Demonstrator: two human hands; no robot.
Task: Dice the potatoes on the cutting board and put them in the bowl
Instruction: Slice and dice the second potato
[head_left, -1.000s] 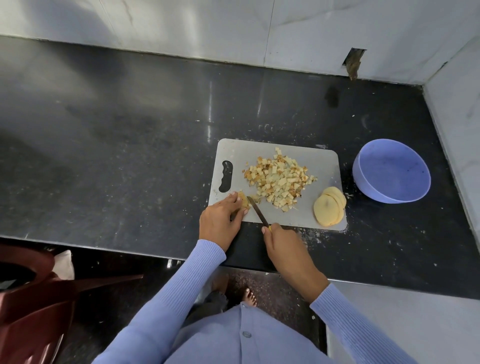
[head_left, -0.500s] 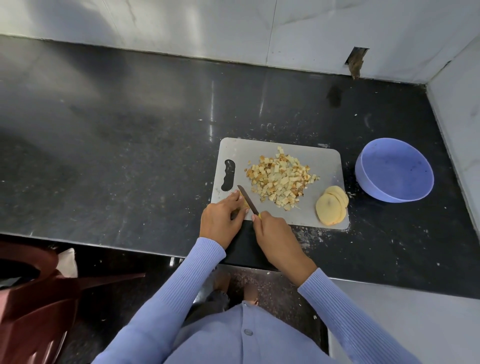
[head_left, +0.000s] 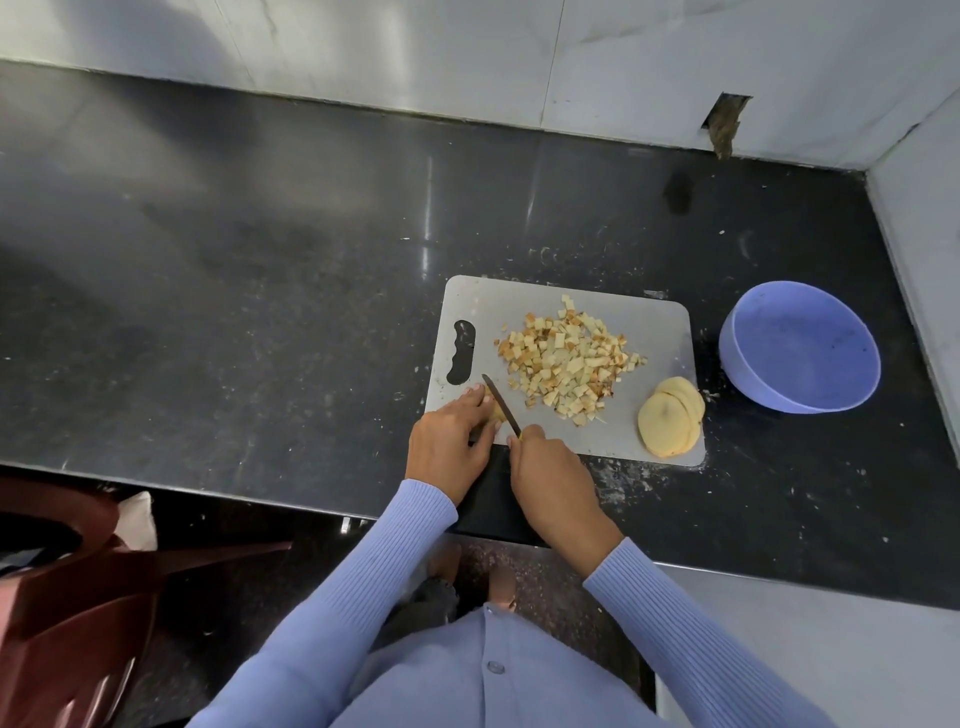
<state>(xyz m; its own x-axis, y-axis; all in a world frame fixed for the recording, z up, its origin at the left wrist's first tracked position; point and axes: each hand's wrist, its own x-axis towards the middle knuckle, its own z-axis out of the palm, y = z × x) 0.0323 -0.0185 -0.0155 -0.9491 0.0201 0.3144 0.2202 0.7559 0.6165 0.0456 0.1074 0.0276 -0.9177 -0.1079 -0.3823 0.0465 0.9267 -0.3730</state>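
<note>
A grey cutting board (head_left: 644, 322) lies on the black counter. A heap of diced potato (head_left: 566, 358) covers its middle. Stacked potato slices (head_left: 667, 415) lie at its near right corner. My left hand (head_left: 452, 441) holds a small potato piece (head_left: 497, 413) down at the board's near left edge, and the fingers mostly hide it. My right hand (head_left: 550, 483) grips a small knife (head_left: 501, 405); its blade lies right beside my left fingertips, against the piece. An empty lilac bowl (head_left: 800, 348) stands right of the board.
The black counter (head_left: 260, 312) stretches left and back to a white wall, with a side wall (head_left: 924, 218) close behind the bowl. A dark red plastic chair (head_left: 67, 597) stands at the lower left, below the counter's front edge.
My right hand has moved left with the knife, bringing the blade up against my left fingertips. My left hand has stayed on the potato piece.
</note>
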